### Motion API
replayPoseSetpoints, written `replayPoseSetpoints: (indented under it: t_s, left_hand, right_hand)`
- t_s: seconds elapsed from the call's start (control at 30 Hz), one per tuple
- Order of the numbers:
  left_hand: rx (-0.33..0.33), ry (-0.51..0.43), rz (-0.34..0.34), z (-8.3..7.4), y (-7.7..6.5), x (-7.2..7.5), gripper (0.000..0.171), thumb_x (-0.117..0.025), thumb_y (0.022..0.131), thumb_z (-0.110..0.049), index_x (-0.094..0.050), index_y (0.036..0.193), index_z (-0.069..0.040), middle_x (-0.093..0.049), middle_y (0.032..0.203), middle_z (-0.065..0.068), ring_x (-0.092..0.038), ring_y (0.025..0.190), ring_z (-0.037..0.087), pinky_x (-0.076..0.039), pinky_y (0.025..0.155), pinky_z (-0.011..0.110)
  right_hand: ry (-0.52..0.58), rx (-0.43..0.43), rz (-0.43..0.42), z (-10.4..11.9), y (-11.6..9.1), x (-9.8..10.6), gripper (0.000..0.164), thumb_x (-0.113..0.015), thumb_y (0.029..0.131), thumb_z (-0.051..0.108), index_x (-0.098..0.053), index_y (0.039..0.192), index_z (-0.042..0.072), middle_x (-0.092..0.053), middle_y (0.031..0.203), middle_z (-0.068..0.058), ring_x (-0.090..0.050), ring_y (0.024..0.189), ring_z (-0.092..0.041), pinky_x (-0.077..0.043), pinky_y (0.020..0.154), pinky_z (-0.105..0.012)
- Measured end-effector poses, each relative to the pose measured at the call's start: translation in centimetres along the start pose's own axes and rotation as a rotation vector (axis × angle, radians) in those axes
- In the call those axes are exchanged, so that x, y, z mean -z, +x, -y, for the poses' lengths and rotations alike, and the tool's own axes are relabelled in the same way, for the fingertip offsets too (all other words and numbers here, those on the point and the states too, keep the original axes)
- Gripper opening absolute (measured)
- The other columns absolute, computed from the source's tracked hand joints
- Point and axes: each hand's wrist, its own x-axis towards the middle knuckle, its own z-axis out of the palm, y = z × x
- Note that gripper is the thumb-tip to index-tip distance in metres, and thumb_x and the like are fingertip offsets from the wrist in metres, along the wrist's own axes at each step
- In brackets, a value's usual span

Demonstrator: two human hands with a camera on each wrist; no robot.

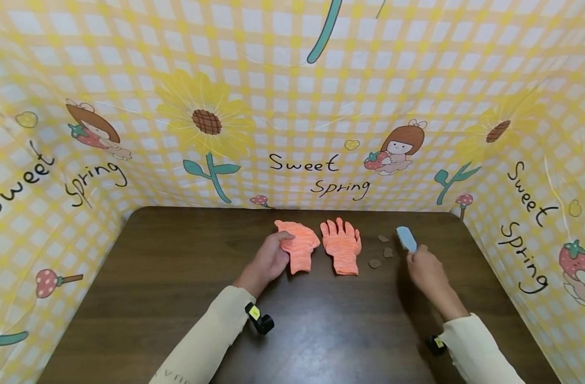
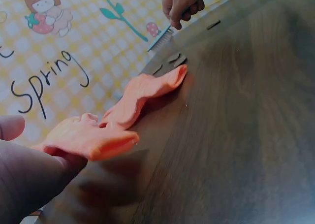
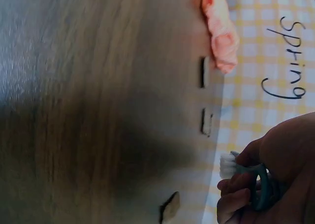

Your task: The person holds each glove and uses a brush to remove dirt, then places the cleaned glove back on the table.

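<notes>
My left hand [image 1: 272, 257] grips an orange knit glove [image 1: 302, 248] by its left side, thumb on top; the glove's finger part looks folded. In the left wrist view that glove [image 2: 91, 141] is lifted off the table at the cuff. A second orange glove [image 1: 342, 249] lies flat beside it, fingers pointing away. Over on the right, my right hand [image 1: 427, 271] holds a light blue brush [image 1: 406, 238] by its handle. White bristles [image 3: 227, 166] show in the right wrist view, and the brush appears raised above the table.
Small brown flat pieces [image 1: 387, 253] lie between the second glove and the brush. Another dark piece [image 2: 213, 24] shows near the right hand in the left wrist view. A yellow checked cloth [image 1: 292, 117] walls the dark wooden table [image 1: 177, 266] at the back and sides.
</notes>
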Motion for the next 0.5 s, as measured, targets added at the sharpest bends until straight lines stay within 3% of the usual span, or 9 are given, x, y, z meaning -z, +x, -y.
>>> replayPoseSetpoints:
  t_s: [0.1,0.2,0.3,0.37,0.5]
  left_hand:
    - [0.013,0.03,0.008,-0.1,0.3,0.3,0.087,-0.044,0.094,0.001,0.01,0.163,-0.006,0.005,0.173,0.009,-0.008,0.154,0.019,-0.013,0.129,0.042]
    - [0.041,0.102,0.006,-0.2,0.5,0.6,0.079,-0.043,0.096,-0.004,0.0,0.163,-0.003,-0.009,0.171,0.013,-0.02,0.15,0.024,-0.02,0.126,0.046]
    - [0.061,0.197,-0.033,-0.6,0.5,0.8,0.072,-0.044,0.096,-0.01,-0.013,0.161,-0.001,-0.027,0.166,0.015,-0.035,0.141,0.027,-0.028,0.118,0.047]
    - [0.06,0.242,-0.061,-0.9,0.5,0.9,0.07,-0.044,0.096,-0.013,-0.017,0.159,0.0,-0.031,0.164,0.016,-0.037,0.138,0.028,-0.029,0.116,0.047]
    - [0.054,0.315,-0.102,-1.5,0.4,0.8,0.071,-0.044,0.097,-0.015,-0.017,0.16,0.002,-0.021,0.169,0.016,-0.028,0.149,0.029,-0.022,0.124,0.049]
  right_hand:
    - [-0.02,0.031,-0.036,0.0,0.3,-0.6,0.036,-0.041,0.104,0.016,-0.049,0.102,-0.019,-0.059,0.095,-0.04,-0.062,0.084,-0.056,-0.051,0.074,-0.064]
    - [-0.042,0.064,-0.079,0.0,0.3,-1.0,0.033,-0.045,0.103,0.013,-0.05,0.099,-0.02,-0.058,0.093,-0.04,-0.062,0.082,-0.056,-0.051,0.073,-0.065]
    - [-0.081,0.079,-0.118,0.2,0.3,-1.3,0.031,-0.05,0.101,0.012,-0.052,0.094,-0.018,-0.059,0.088,-0.038,-0.062,0.076,-0.053,-0.052,0.069,-0.064]
    - [-0.108,0.071,-0.122,0.2,0.3,-1.4,0.031,-0.052,0.1,0.013,-0.054,0.091,-0.017,-0.06,0.086,-0.036,-0.062,0.075,-0.051,-0.052,0.067,-0.063]
    - [-0.139,0.027,-0.08,0.3,0.4,-1.5,0.033,-0.051,0.1,0.016,-0.058,0.088,-0.013,-0.061,0.09,-0.034,-0.061,0.082,-0.051,-0.052,0.067,-0.062]
